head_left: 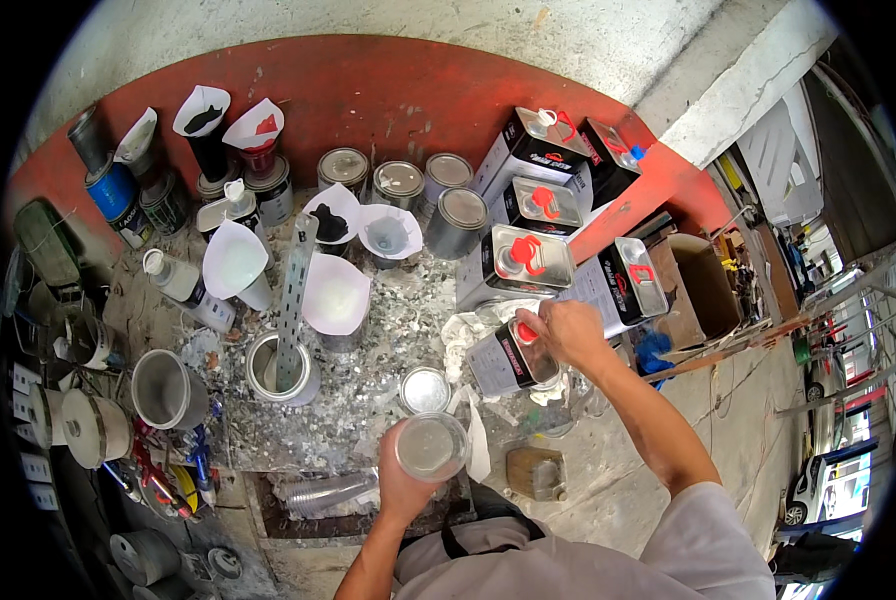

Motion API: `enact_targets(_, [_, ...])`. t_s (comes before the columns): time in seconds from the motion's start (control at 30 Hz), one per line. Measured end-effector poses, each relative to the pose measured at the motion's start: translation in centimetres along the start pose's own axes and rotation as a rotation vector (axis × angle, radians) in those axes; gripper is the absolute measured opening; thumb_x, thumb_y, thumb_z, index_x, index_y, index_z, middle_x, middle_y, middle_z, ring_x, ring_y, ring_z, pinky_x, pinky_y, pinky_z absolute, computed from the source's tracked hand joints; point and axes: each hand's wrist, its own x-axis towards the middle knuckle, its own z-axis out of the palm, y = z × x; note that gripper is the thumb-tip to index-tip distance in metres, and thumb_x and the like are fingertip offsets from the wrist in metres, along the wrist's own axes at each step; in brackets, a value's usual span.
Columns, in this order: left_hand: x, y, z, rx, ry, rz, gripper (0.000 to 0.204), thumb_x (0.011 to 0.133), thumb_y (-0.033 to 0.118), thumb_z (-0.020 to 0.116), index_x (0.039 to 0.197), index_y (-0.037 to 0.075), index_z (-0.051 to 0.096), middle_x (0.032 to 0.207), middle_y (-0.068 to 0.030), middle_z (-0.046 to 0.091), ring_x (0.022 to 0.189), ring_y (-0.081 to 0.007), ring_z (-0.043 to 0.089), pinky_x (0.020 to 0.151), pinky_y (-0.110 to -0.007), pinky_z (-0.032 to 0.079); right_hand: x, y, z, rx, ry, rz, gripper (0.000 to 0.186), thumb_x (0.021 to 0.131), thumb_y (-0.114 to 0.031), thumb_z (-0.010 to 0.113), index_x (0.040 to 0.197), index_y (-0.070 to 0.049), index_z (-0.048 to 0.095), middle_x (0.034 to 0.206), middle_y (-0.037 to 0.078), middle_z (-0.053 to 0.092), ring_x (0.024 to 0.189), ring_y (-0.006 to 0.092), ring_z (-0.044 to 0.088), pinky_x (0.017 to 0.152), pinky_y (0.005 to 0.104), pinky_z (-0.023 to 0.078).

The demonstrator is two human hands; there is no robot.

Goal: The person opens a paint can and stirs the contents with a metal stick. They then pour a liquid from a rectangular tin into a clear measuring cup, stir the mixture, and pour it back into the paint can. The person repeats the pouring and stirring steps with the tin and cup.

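Observation:
My left hand [400, 468] is wrapped round a clear plastic cup [432, 447] at the bench's near edge. Cloudy, pale contents show inside the cup. Ahead and to the right, my right hand [565, 332] closes at the red cap [525, 332] of a small rectangular tin can [503, 362] with a black and white label. That can stands tilted on crumpled white paper [462, 340]. Between the hands lies a round silver lid [425, 390], just beyond the cup. An open paint can [283, 370] with a perforated metal ruler [295, 300] standing in it is farther left.
Larger tin cans with red caps [528, 262] line the right back. Round lidded cans [398, 182] stand behind. Several cups with paper strainers [336, 295] fill the middle and left. An empty grey tub [169, 390] and spray guns [163, 470] are at left. Stacked cups [330, 492] lie below.

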Motion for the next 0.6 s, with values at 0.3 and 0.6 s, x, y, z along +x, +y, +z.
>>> enact_targets(0.3, [-0.4, 0.0, 0.1, 0.013, -0.01, -0.01, 0.078, 0.064, 0.014, 0.091, 0.129, 0.002, 0.049, 0.12, -0.0107, 0.057, 0.112, -0.0239, 0.058, 0.098, -0.037, 0.045, -0.4, 1.4, 0.8, 0.247, -0.071, -0.107, 0.044, 0.079, -0.042, 0.073, 0.082, 0.0, 0.067, 0.069, 0.019, 0.066, 0.068, 0.0381, 0.067, 0.062, 0.0453, 0.053])
enact_targets(0.6, [-0.6, 0.1, 0.8, 0.047, 0.03, 0.058, 0.079, 0.061, 0.01, 0.091, 0.129, 0.002, 0.049, 0.12, -0.0111, 0.059, 0.112, -0.0227, 0.058, 0.098, -0.037, 0.046, -4.1, -0.6, 2.4, 0.208, 0.085, 0.12, 0.061, 0.072, -0.052, 0.078, 0.096, 0.001, 0.059, 0.084, 0.017, 0.07, 0.079, 0.0356, 0.069, 0.071, 0.0452, 0.054])
